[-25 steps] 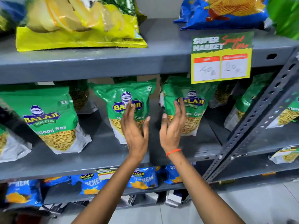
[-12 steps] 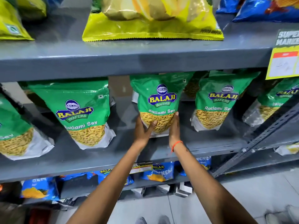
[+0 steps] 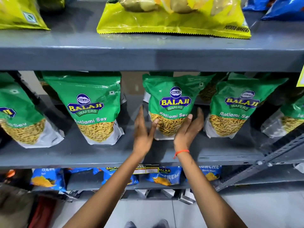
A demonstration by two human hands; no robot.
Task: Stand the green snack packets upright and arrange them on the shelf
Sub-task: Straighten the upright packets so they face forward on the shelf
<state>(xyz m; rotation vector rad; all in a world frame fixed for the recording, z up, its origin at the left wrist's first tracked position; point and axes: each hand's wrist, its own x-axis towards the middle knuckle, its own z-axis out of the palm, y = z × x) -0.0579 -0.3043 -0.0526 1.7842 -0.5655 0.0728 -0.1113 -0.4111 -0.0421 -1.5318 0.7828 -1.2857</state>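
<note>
Several green Balaji Ratlami Sev packets stand upright in a row on the grey middle shelf (image 3: 82, 153). My hands flank the base of the middle packet (image 3: 174, 99), which rests on the shelf. My left hand (image 3: 143, 130) is blurred, fingers apart, with its thumb touching the packet's lower left corner. My right hand (image 3: 189, 129), with an orange thread at the wrist, cups the lower right side, thumb lying on the front. Neighbouring packets stand to the left (image 3: 92, 104) and to the right (image 3: 238, 104). More green packets sit behind them, partly hidden.
The upper shelf (image 3: 148, 60) hangs close above the packet tops and carries yellow wafer bags (image 3: 172, 22). Blue snack packets (image 3: 164, 176) fill the lower shelf. A grey diagonal brace (image 3: 263, 163) crosses at the right. Tiled floor lies below.
My hands went from raised in front of the packets, to gripping the middle packet's base, to opening around it now. The view has shifted left and closer.
</note>
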